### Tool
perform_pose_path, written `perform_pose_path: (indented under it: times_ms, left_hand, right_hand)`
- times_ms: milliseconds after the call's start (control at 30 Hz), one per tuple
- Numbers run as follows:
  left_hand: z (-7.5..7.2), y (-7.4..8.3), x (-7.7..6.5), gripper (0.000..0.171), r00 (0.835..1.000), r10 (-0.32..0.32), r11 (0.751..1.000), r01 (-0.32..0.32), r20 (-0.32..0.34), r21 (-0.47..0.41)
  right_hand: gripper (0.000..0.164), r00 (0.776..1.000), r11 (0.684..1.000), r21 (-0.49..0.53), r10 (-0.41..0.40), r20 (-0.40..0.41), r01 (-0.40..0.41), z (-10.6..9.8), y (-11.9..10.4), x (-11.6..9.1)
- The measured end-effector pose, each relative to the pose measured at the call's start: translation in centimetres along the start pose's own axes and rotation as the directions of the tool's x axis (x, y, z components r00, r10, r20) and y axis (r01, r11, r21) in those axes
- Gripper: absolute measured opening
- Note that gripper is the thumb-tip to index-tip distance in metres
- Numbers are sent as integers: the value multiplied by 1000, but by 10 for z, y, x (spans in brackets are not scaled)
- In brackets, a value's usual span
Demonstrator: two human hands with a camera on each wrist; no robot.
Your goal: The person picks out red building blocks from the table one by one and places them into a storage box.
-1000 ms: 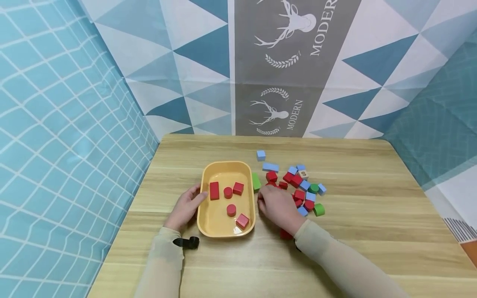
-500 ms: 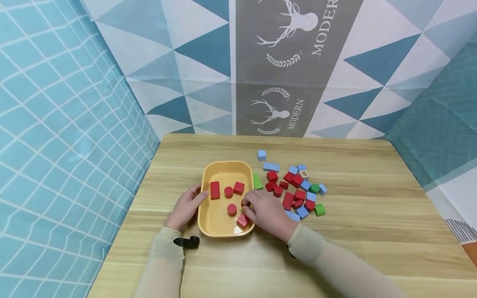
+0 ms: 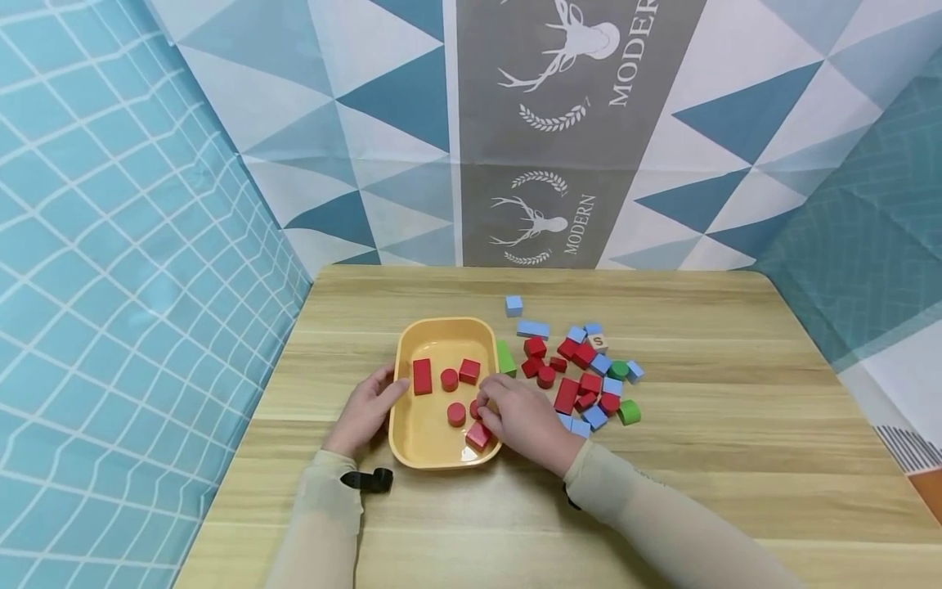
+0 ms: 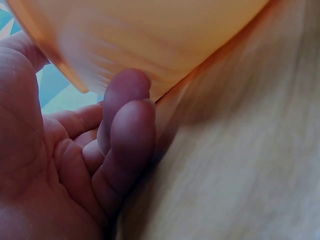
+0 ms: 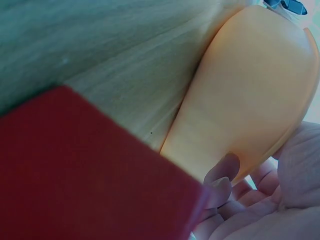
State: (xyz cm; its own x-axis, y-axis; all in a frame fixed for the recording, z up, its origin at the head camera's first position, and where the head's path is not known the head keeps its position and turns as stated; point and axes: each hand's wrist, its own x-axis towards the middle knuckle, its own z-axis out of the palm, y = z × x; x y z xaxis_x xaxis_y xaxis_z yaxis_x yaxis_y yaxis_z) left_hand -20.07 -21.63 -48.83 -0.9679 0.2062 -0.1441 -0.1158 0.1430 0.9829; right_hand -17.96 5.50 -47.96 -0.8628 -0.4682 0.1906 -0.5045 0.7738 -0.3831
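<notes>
A yellow tray (image 3: 441, 455) stands on the table with several red blocks inside, among them a red rectangular block (image 3: 423, 377) and a red cylinder (image 3: 456, 415). My left hand (image 3: 365, 413) grips its left side, thumb over the rim and fingers against the outer wall; the left wrist view shows these fingers. Over the right rim reaches my right hand (image 3: 526, 417), fingertips inside the tray. Another red cylinder (image 3: 475, 409) lies just beyond those fingertips, partly covered by them, apparently out of their pinch. A red cube (image 3: 478, 436) lies below the right thumb.
Right of the tray lies a loose pile of red blocks (image 3: 567, 395), blue blocks (image 3: 594, 418), green pieces (image 3: 629, 411) and a lettered wooden cube (image 3: 598, 342). A green block (image 3: 505, 358) stands against the tray's right side. Patterned cloth hangs behind the table.
My right hand has moved left from the pile to the tray with a red cylinder, which now shows beyond its fingertips inside. My left hand has stayed on the tray.
</notes>
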Motion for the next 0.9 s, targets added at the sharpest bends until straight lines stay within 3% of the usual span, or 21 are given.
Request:
perform_pose_path:
  times_ms: [633,900]
  left_hand:
    - [0,-2,1,57,1000,-5,1000,5,0,-2]
    - [-7,-30,15,59,1000,4,1000,-4,-12,-13]
  right_hand:
    - [10,999,998,51,43,12,-44,2,-1,-1]
    - [10,999,997,60,46,26,-47,0,0,0]
